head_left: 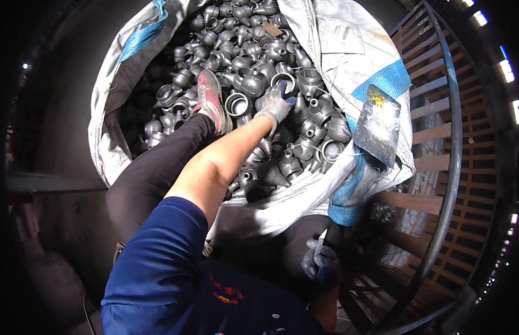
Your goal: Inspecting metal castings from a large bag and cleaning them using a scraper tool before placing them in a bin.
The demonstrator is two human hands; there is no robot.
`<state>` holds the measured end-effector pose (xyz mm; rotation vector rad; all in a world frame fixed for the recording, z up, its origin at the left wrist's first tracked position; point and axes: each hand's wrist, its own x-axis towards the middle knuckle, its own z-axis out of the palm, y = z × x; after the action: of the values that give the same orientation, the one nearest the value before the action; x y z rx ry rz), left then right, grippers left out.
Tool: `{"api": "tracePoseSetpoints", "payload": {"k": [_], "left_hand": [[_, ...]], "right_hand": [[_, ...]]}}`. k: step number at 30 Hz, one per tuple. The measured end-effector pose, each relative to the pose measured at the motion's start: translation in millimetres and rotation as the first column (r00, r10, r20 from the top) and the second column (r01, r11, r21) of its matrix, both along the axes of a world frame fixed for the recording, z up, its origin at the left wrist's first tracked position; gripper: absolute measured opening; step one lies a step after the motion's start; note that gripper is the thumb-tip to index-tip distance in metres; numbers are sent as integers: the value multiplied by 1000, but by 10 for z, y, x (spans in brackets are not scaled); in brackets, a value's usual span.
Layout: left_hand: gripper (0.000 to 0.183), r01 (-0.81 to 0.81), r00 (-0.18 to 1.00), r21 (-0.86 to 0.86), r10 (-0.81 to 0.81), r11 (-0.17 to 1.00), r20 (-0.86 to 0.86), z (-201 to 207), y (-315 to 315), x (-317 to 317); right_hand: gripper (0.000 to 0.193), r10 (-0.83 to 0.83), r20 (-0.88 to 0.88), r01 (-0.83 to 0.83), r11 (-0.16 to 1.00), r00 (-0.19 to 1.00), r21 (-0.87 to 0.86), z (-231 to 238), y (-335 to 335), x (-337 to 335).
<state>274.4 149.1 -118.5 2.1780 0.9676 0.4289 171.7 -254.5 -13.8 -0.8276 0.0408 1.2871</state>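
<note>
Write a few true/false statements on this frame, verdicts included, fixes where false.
1. The left hand reaches in among the grey parts. True.
2. The right hand is empty. False: it holds a narrow, pale, blade-like tool.
3. A pink shoe shows over the grey parts. True.
4. The big bag is plain green. False: it is white with blue strips.
5. A flat, scuffed plate lies against the bag's left side. False: it is on the right side.
</note>
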Motion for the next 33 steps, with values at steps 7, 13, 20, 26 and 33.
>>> {"api": "tracePoseSetpoints", "payload": {"k": [7, 13, 20, 26, 33], "left_hand": [[31, 117, 941, 101, -78, 988, -330, -427, 316, 253], [11, 669, 733, 310, -670, 676, -121, -178, 594, -237], [10, 711, 585, 340, -786, 616, 200, 1114, -65, -1308], [11, 792, 575, -13, -739, 610, 350, 1632, -461, -2102], [19, 701, 632, -284, -384, 654, 673, 1488, -858, -2695]], "right_hand": [[46, -61, 84, 77, 974, 995, -211, 34, 24, -83], [46, 204, 3, -201, 965, 979, 170, -468, -162, 140], [50, -72, 25, 69, 991, 997, 116, 49, 86, -115], [53, -144, 198, 95, 966, 970, 239, 226, 548, -219], [29, -180, 281, 216, 971, 943, -103, 692, 1134, -382]]}}
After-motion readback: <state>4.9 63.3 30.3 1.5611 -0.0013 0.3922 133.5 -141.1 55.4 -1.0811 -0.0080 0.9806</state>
